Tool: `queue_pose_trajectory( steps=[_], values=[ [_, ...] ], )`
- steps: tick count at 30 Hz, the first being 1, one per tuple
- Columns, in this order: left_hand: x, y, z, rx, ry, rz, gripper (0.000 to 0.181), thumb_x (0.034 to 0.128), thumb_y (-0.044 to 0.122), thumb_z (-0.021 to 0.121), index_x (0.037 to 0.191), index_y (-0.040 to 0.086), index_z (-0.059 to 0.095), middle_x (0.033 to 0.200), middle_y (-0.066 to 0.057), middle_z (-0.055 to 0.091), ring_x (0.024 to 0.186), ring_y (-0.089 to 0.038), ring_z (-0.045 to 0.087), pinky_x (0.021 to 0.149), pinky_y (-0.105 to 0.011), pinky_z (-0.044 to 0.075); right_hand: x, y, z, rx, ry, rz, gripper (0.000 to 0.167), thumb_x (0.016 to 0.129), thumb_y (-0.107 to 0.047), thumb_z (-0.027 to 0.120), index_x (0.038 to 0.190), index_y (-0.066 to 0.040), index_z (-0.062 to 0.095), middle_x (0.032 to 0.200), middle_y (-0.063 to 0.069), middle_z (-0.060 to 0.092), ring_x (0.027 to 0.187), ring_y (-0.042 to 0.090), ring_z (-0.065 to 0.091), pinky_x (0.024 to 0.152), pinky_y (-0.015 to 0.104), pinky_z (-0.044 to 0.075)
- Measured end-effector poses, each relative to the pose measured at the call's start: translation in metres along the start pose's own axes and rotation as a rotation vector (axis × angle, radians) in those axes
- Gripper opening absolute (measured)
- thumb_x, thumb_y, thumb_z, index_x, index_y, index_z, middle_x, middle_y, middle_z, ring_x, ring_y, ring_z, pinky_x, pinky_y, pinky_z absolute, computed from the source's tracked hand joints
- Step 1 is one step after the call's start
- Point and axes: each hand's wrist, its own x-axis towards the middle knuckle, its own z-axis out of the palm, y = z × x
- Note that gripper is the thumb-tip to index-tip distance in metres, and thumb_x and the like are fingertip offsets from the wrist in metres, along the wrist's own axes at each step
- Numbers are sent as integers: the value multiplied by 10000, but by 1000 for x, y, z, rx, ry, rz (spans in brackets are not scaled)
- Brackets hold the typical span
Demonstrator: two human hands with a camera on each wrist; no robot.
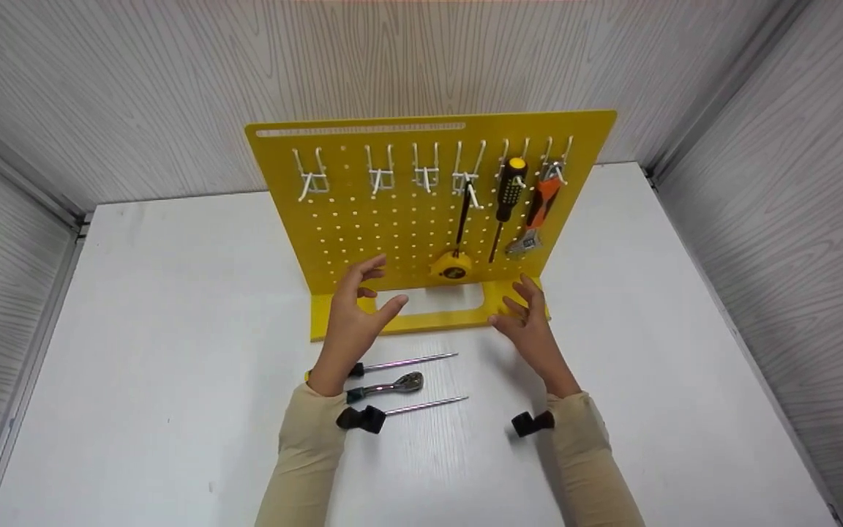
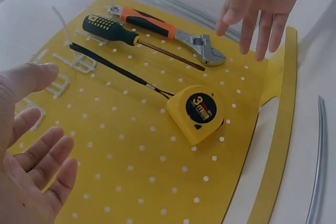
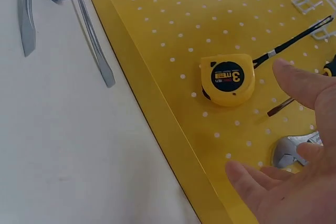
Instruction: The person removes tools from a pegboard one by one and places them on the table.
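Note:
My left hand (image 1: 352, 322) hovers in front of the lower left of a yellow pegboard (image 1: 363, 241), fingers loosely bent and apart from the thumb, nothing held. Mirroring it at the lower right, my right hand (image 1: 531, 333) is likewise spread and holds nothing. Between and above them a yellow tape measure (image 1: 452, 266) hangs by its black strap from a hook. To its right hang a black-and-yellow screwdriver (image 1: 512, 190) and an orange-handled adjustable wrench (image 1: 543, 201). In the right wrist view, the wrench head (image 3: 289, 150) shows beside the right hand (image 3: 294, 187).
Below the left hand, a screwdriver (image 1: 410, 361), a ratchet wrench (image 1: 408, 382) and another screwdriver (image 1: 429, 405) lie on the white table (image 1: 173, 351), their handles partly hidden by the left wrist. Bare white hooks (image 1: 381, 178) line the board's upper left. Walls enclose the table.

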Motion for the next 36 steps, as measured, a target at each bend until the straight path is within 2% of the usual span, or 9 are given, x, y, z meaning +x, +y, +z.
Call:
queue_pose_trajectory(
  steps=[3, 10, 15, 23, 29, 36],
  values=[
    [5, 2, 9, -18, -7, 3, 594, 836, 203, 752, 1364, 105, 498, 1359, -98, 529, 1220, -270, 495, 951, -447, 425, 2, -1, 7, 16, 28, 16, 1003, 816, -423, 750, 1529, -298, 56, 1593, 18, 129, 1431, 223, 319, 1127, 429, 356],
    [21, 5, 26, -75, -33, 11, 610, 858, 212, 731, 1377, 36, 464, 1376, -178, 499, 1244, -353, 466, 976, -506, 404, 9, -1, 21, 53, 33, -22, 923, 877, -228, 710, 1533, -229, 61, 1579, 72, 140, 1419, 276, 324, 1112, 460, 367],
    [38, 9, 33, -124, -43, -8, 613, 864, 210, 723, 1382, 21, 454, 1373, -173, 505, 1245, -347, 480, 989, -551, 390, 14, -3, 31, 32, 13, -3, 888, 887, -238, 700, 1528, -243, 85, 1574, 65, 157, 1416, 271, 333, 1110, 458, 371],
    [56, 21, 46, -145, -64, -7, 578, 867, 221, 722, 1361, 45, 478, 1349, -141, 544, 1245, -295, 515, 995, -500, 417, 18, -7, 41, 11, -17, -6, 849, 889, -284, 696, 1506, -247, 114, 1557, 76, 213, 1402, 274, 357, 1115, 467, 363],
    [64, 20, 56, -135, -67, -58, 555, 870, 218, 720, 1354, 63, 496, 1323, -120, 566, 1228, -252, 534, 980, -439, 438, 23, -11, 49, 29, -37, -17, 823, 903, -235, 681, 1504, -202, 119, 1550, 112, 234, 1401, 321, 356, 1109, 478, 366],
    [66, 15, 65, -117, -82, -107, 522, 875, 243, 714, 1344, 120, 521, 1333, -74, 577, 1248, -211, 521, 1050, -429, 391, 28, -15, 54, 35, -45, -24, 815, 907, -216, 675, 1510, -179, 128, 1533, 144, 260, 1388, 340, 380, 1101, 476, 377]
  ],
)
